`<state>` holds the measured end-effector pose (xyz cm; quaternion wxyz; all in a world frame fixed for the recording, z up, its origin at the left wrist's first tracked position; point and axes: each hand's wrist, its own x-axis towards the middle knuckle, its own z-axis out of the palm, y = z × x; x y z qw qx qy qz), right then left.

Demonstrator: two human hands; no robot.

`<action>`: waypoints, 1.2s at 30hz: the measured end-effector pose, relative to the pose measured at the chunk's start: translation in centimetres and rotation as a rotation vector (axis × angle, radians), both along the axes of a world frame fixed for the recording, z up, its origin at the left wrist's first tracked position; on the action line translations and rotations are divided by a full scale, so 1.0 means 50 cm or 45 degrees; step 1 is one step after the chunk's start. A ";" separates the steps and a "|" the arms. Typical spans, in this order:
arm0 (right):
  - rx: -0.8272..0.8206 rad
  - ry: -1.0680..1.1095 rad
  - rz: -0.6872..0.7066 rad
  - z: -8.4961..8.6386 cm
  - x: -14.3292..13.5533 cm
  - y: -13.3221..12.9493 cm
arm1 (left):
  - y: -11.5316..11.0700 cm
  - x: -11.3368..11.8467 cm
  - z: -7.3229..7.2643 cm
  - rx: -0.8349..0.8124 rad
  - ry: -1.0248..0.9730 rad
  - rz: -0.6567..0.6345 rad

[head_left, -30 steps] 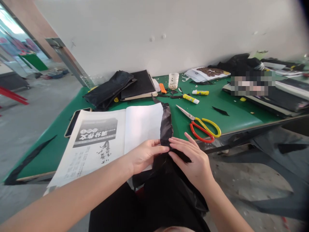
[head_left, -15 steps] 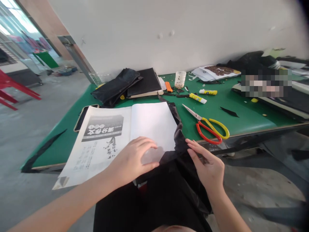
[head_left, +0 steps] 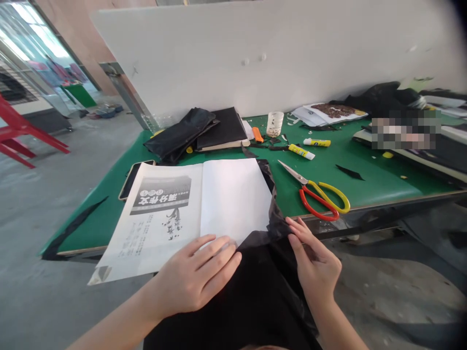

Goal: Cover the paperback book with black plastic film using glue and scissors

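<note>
Near the bottom centre of the frame, the person's left hand [head_left: 195, 277] is lying flat, fingers spread and released, pressing on the near edge of an open white book [head_left: 189, 209] where black plastic sheet [head_left: 255, 291] is meeting the page. Just right of centre, the right hand [head_left: 315, 265] is resting with its fingers extended and loosely together, fingertips touching the crumpled edge of the black sheet beside the book's lower right corner; whether they are pinching it cannot be told. That sheet is running up along the right edge of the book and spilling down over the table edge toward the bottom of the frame.

Across the middle of the frame a green table [head_left: 365, 180] is stretching from left to right. Right of the book, red and yellow scissors [head_left: 317, 197] are lying with blades pointing to the upper left. Farther up, two glue sticks [head_left: 306, 148] are lying near a small white cup [head_left: 274, 124]. At upper centre, a black-covered book [head_left: 224, 129] is sitting beside folded black sheeting [head_left: 180, 136]. A dark phone [head_left: 127, 180] is peeking out from under the open book's left side.
</note>
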<state>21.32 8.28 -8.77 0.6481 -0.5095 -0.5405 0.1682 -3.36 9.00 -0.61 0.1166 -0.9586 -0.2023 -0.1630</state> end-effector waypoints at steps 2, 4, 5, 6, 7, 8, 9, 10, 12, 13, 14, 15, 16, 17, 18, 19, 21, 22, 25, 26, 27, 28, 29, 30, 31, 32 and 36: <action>0.060 0.020 -0.003 0.001 -0.008 -0.003 | -0.005 0.003 -0.011 0.019 -0.119 0.100; 0.092 0.052 -0.026 0.002 -0.017 -0.005 | -0.008 0.007 -0.023 0.070 -0.202 0.232; 0.098 0.067 -0.035 0.002 -0.020 -0.005 | -0.009 0.009 -0.028 0.098 -0.220 0.292; 0.098 0.078 -0.035 0.002 -0.023 -0.005 | -0.010 0.011 -0.032 0.117 -0.223 0.351; 0.095 0.084 -0.030 0.002 -0.026 -0.005 | -0.010 0.013 -0.034 0.120 -0.220 0.402; 0.089 0.089 -0.028 0.001 -0.027 -0.004 | -0.009 0.014 -0.035 0.106 -0.216 0.445; 0.082 0.097 -0.030 0.001 -0.029 -0.004 | -0.009 0.014 -0.035 0.084 -0.217 0.483; 0.075 0.113 -0.041 0.001 -0.029 -0.003 | -0.008 0.015 -0.035 0.058 -0.221 0.517; 0.049 0.162 -0.067 0.002 -0.031 -0.001 | -0.007 0.019 -0.033 0.039 -0.228 0.564; 0.036 0.187 -0.075 0.003 -0.031 0.000 | -0.007 0.022 -0.033 0.049 -0.220 0.580; 0.022 0.207 -0.076 0.004 -0.032 0.001 | -0.007 0.027 -0.032 0.065 -0.204 0.596; 0.014 0.216 -0.074 0.005 -0.032 0.001 | -0.006 0.034 -0.032 0.079 -0.189 0.610; 0.011 0.214 -0.071 0.006 -0.032 0.001 | -0.006 0.041 -0.031 0.084 -0.176 0.622; 0.015 0.203 -0.069 0.006 -0.031 0.001 | -0.004 0.049 -0.029 0.083 -0.167 0.629; 0.026 0.184 -0.067 0.007 -0.030 0.000 | -0.002 0.058 -0.027 0.082 -0.165 0.629; 0.041 0.162 -0.066 0.007 -0.029 0.000 | 0.000 0.065 -0.024 0.084 -0.166 0.622; 0.071 0.126 -0.073 0.007 -0.025 -0.002 | 0.005 0.078 -0.017 0.094 -0.163 0.599; 0.080 0.119 -0.074 0.007 -0.024 -0.002 | 0.007 0.082 -0.013 0.100 -0.158 0.589; 0.109 0.143 -0.045 0.006 -0.022 -0.006 | 0.009 0.087 -0.009 0.094 -0.153 0.621; 0.119 0.156 -0.029 0.006 -0.023 -0.007 | 0.008 0.087 -0.010 0.096 -0.159 0.646; 0.129 0.170 -0.017 0.005 -0.024 -0.008 | 0.007 0.087 -0.012 0.100 -0.166 0.673; 0.138 0.185 -0.010 0.004 -0.026 -0.009 | 0.005 0.086 -0.014 0.106 -0.171 0.698; 0.143 0.201 -0.009 0.003 -0.028 -0.010 | 0.004 0.085 -0.016 0.110 -0.172 0.717; 0.147 0.217 -0.010 0.003 -0.030 -0.010 | 0.003 0.085 -0.018 0.112 -0.172 0.727; 0.148 0.232 -0.009 0.002 -0.031 -0.011 | 0.002 0.085 -0.020 0.113 -0.174 0.732; 0.150 0.245 -0.010 0.002 -0.033 -0.011 | 0.001 0.085 -0.022 0.111 -0.177 0.734; 0.135 0.262 -0.031 0.003 -0.037 -0.010 | -0.002 0.087 -0.024 0.110 -0.178 0.745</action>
